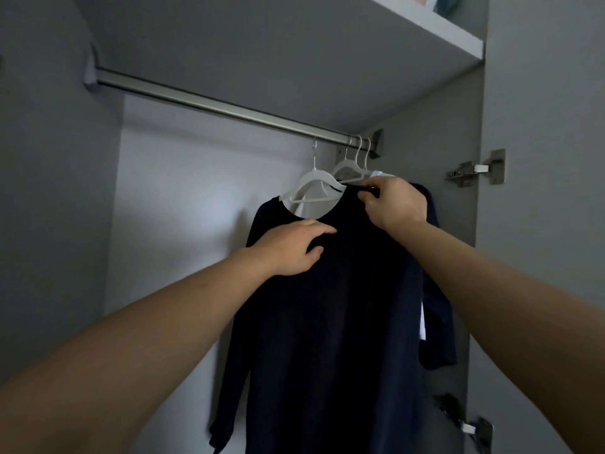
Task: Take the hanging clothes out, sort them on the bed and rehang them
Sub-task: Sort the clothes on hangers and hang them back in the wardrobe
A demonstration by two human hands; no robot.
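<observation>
Two hands on dark top, rail bare leftward

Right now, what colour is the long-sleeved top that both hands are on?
Dark navy, nearly black in the dim wardrobe: the long-sleeved top, plain with no pattern, seen in the head view.
</observation>
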